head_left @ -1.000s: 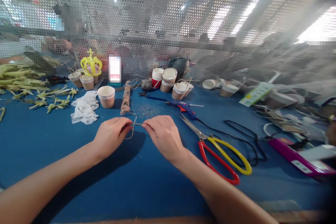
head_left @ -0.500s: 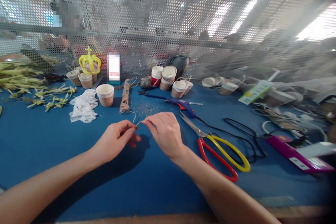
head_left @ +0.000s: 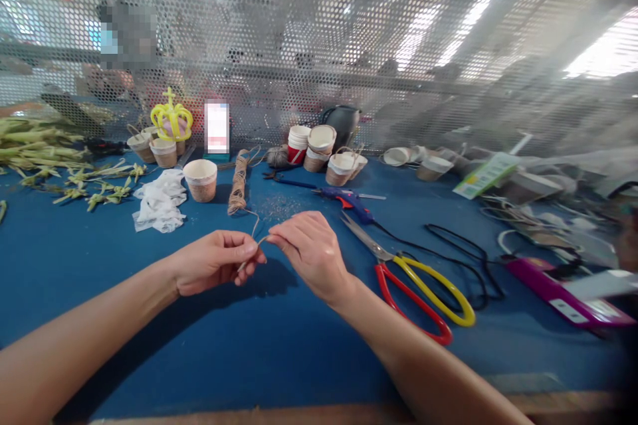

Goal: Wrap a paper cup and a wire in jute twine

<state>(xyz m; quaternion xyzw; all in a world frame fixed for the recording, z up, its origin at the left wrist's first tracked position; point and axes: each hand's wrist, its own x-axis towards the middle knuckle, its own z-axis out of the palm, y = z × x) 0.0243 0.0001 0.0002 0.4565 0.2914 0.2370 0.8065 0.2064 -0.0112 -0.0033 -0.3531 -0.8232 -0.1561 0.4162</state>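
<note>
My left hand (head_left: 214, 268) and my right hand (head_left: 312, 252) meet over the blue table (head_left: 239, 345), both pinching a thin strand of brown twine (head_left: 255, 226). The strand runs back to a long hank of twine (head_left: 238, 180) lying behind the hands. Both hands have their fingers closed on the strand, fingertips almost touching. Large scissors with one red and one yellow handle (head_left: 417, 285) lie just right of my right hand.
A blue glue gun (head_left: 343, 198) with a black cord (head_left: 458, 259) lies behind the scissors. Paper cups (head_left: 201, 179) and stacked cups (head_left: 319, 146), a yellow crown (head_left: 172, 119), white cloth (head_left: 159, 202) and green leaf strips (head_left: 44, 153) sit at the back. A perforated metal screen (head_left: 319, 46) bounds the table.
My left hand has turned and dropped slightly, drawing the twine end toward me. My right hand stayed almost in place, still pinching the strand.
</note>
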